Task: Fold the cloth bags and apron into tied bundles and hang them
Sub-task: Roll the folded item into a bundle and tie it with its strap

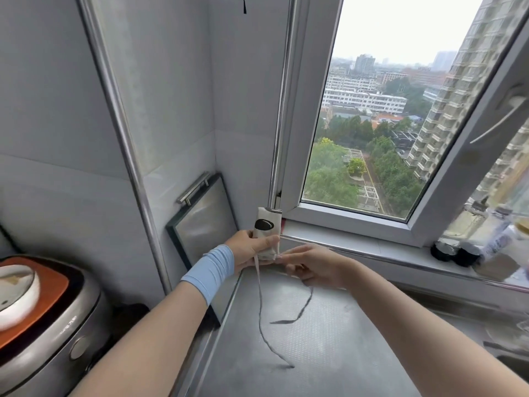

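Gripping folded bundle (265, 236); fingers (267, 241) closed

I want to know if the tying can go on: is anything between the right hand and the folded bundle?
Nothing visible. The left hand grips the bundle upright above the counter; the right hand's fingertips reach its lower end, where the straps hang.

The steel table (329, 339) lies bare toward the viewer, crossed only by two loose straps (262, 319). A glass board (200, 219) leans in the corner to the left. Dark jars (455, 252) and bottles (498, 239) crowd the windowsill (357, 247) on the right.
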`<action>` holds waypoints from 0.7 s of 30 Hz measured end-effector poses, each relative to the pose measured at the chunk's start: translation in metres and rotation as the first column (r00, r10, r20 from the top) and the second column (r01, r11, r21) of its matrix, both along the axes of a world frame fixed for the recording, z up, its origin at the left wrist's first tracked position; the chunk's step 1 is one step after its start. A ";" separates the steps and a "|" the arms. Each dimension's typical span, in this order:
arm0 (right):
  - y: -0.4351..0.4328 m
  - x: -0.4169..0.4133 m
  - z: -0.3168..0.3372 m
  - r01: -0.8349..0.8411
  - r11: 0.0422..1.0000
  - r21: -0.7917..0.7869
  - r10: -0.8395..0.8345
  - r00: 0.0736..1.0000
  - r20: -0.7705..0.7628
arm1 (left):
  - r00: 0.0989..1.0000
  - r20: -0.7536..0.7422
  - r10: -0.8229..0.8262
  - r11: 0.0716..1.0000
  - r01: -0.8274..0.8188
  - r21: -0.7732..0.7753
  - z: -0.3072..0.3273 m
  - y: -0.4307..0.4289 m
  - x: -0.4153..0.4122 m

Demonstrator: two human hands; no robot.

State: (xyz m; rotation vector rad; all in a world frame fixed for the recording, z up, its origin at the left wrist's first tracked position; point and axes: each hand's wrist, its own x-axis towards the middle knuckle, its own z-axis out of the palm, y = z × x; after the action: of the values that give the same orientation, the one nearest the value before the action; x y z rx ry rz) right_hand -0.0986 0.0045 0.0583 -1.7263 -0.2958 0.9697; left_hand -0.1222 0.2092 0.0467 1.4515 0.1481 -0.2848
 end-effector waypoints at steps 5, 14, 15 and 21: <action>0.006 0.015 0.027 0.044 0.870 -0.491 0.270 0.791 0.549 | 0.996 0.074 -0.053 0.930 0.022 0.366 0.007 0.011 0.004; 0.027 0.024 0.075 0.137 0.691 -0.709 0.706 0.082 0.704 | 0.951 0.054 -0.306 0.678 0.178 0.713 0.023 -0.018 0.001; 0.028 0.025 0.072 0.138 0.696 -0.704 0.705 0.052 0.707 | 0.948 0.048 -0.314 0.651 0.179 0.737 0.023 -0.021 0.000; 0.027 0.034 0.056 0.217 0.807 -0.550 0.550 0.064 0.833 | 0.963 0.146 -0.227 0.836 0.116 0.536 0.014 -0.024 -0.007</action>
State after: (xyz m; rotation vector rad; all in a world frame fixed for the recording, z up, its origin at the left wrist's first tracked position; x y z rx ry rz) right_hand -0.0645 0.0317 0.1145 -2.7910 -1.3027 -0.3481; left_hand -0.1296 0.1855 0.0605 2.0378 -0.0854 -0.2493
